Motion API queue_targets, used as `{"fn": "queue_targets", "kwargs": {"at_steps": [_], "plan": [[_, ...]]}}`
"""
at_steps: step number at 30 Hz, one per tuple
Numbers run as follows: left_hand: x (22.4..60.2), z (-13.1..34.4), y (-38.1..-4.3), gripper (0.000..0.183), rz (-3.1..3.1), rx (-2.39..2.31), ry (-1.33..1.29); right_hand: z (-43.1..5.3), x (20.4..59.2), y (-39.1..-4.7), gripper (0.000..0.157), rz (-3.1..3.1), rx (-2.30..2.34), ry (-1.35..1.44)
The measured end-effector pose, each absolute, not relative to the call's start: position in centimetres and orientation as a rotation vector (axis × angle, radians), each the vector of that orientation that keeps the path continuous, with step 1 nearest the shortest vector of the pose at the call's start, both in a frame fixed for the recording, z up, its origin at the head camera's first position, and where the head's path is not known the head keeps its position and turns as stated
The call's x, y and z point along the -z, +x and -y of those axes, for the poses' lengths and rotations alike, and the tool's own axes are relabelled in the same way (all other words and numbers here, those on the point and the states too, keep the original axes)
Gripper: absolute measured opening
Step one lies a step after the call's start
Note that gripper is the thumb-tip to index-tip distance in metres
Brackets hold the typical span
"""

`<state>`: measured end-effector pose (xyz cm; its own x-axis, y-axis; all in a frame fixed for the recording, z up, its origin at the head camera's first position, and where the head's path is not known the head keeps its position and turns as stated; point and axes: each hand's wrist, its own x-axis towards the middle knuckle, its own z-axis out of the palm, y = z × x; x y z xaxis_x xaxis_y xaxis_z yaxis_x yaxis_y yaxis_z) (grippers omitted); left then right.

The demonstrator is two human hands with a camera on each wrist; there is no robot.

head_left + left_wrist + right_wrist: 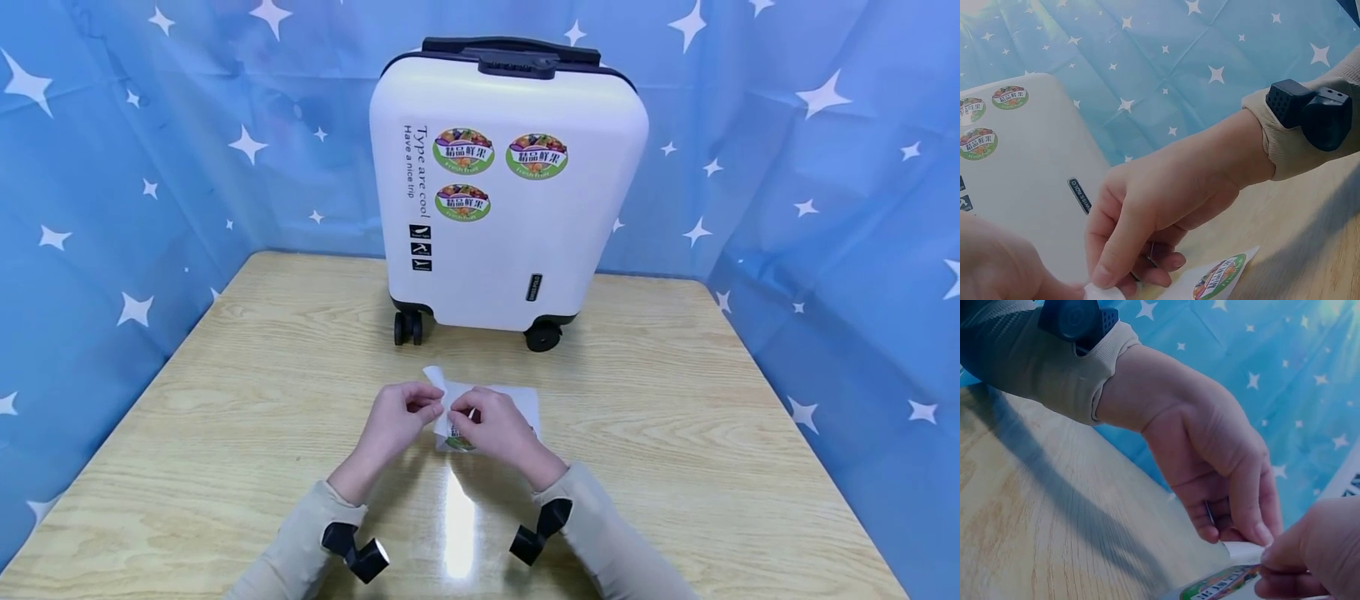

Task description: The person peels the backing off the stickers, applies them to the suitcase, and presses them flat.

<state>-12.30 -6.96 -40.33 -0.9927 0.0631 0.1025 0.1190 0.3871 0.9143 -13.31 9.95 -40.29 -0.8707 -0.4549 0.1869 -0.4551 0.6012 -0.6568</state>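
Observation:
My left hand (401, 414) pinches the bent-up left edge of a white sticker sheet (525, 400) between thumb and fingers. Close beside it, my right hand (497, 421) has thumb and forefinger together at the edge of an oval fruit sticker (459, 442) on that sheet. In the right wrist view, this sticker (1210, 587) reaches up to the right fingertips, and its lettering is partly covered. Another fruit sticker (1219, 278) shows on the sheet in the left wrist view. The right hand hides much of the sheet from the head view.
A white suitcase (510, 242) stands upright on the wooden table (225, 400) behind the hands. Several things mark its front: three oval fruit stickers (463, 151), printed text and a small black badge (534, 287). A blue curtain (787, 167) with white stars surrounds the table.

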Motion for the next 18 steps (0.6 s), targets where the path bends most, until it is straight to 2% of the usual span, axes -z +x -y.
{"fn": "queue_targets", "kwargs": {"at_steps": [18], "plan": [[40.4,8.4,-12.1,0.011,2.624,1.567,-0.123,-11.4,40.8,-13.7,0.009,2.797,-1.234,0.663]]}}
